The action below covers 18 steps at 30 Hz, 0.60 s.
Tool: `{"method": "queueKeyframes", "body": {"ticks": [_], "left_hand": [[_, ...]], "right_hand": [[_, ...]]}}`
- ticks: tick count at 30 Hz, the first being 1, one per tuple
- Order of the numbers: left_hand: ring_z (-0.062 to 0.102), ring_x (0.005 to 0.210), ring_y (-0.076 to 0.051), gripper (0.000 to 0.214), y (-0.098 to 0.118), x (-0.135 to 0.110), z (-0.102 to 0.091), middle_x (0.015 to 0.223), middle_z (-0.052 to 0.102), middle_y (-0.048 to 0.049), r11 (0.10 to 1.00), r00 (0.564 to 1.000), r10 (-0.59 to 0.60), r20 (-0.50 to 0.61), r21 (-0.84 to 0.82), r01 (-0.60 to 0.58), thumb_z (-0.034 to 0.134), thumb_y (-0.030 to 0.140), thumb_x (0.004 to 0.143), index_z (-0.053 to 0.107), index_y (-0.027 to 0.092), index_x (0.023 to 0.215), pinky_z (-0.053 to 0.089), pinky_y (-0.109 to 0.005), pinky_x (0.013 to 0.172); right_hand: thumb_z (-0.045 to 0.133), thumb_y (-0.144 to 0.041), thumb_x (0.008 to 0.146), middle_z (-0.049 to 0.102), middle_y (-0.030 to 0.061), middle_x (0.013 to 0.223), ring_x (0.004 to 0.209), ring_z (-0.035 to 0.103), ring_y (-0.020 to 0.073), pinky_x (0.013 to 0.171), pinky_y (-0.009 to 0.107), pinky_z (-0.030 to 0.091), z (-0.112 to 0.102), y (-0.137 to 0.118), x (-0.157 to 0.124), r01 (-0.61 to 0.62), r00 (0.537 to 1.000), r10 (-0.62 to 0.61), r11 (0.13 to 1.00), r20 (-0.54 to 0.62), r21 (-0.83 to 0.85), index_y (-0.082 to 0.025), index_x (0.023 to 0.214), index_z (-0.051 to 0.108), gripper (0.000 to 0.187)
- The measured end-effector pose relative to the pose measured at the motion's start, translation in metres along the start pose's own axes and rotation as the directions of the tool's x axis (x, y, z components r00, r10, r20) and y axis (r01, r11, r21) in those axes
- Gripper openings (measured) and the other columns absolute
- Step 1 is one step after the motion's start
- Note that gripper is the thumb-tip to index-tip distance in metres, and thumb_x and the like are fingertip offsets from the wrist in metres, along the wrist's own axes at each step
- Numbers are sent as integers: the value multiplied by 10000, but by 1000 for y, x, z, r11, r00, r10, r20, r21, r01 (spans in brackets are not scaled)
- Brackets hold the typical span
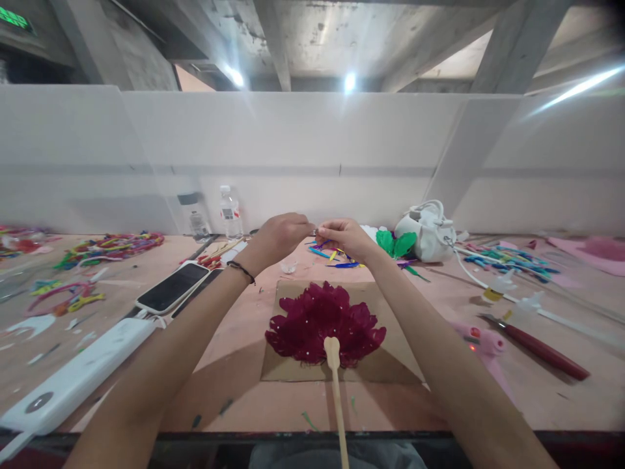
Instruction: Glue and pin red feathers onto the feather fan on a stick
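Left hand [280,236] and right hand [344,236] both pinch something tiny, perhaps a bead; crimson feather fan [325,324] on cardboard [390,365] looks mostly built.

Left hand [280,236] and right hand [344,236] pinch something tiny (unidentifiable) together above the red feather fan [325,322] on cardboard [390,358].

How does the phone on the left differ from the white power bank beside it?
The phone shows a dark, glossy face; the power bank is plain white. The phone looks shorter and lies farther back, while the power bank looks longer and reaches toward the near table edge. Both lie flat at a similar slant, left of the left hand.
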<state>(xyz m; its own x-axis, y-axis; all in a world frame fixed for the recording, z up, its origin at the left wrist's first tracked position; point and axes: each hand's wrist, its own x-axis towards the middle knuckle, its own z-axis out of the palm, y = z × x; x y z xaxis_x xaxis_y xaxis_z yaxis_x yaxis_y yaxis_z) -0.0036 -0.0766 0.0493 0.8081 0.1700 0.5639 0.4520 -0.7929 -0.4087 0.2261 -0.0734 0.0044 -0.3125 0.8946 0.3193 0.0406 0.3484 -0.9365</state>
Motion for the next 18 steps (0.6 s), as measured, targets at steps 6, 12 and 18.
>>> {"method": "queueKeyframes", "body": {"ticks": [6,12,18], "left_hand": [[595,741,-178,249,8,1,2,820,689,-50,991,999,-3,41,136,-3,504,106,1012,726,166,914,367,-291,603],[586,735,-187,256,12,1,5,806,689,-63,993,1000,-18,2,113,17,514,100,997,730,171,880,354,-301,604],[614,883,-211,279,12,7,10,929,738,-89,998,998,-15,-58,-60,12,498,183,1036,765,185,956,455,-341,778]], "right_hand": [[673,-369,1030,688,77,1205,984,703,206,848,397,618,6,0,-5,-46,999,45,996,-19,-75,-174,1232,661,281],[706,-312,1014,729,51,1075,881,723,172,780,347,633,5,-36,-16,-59,993,38,981,-116,-185,-155,1115,699,187],[637,-291,1005,777,60,878,929,747,189,823,341,546,-14,-142,-78,120,881,-252,938,-400,-327,-74,954,768,259]]}}
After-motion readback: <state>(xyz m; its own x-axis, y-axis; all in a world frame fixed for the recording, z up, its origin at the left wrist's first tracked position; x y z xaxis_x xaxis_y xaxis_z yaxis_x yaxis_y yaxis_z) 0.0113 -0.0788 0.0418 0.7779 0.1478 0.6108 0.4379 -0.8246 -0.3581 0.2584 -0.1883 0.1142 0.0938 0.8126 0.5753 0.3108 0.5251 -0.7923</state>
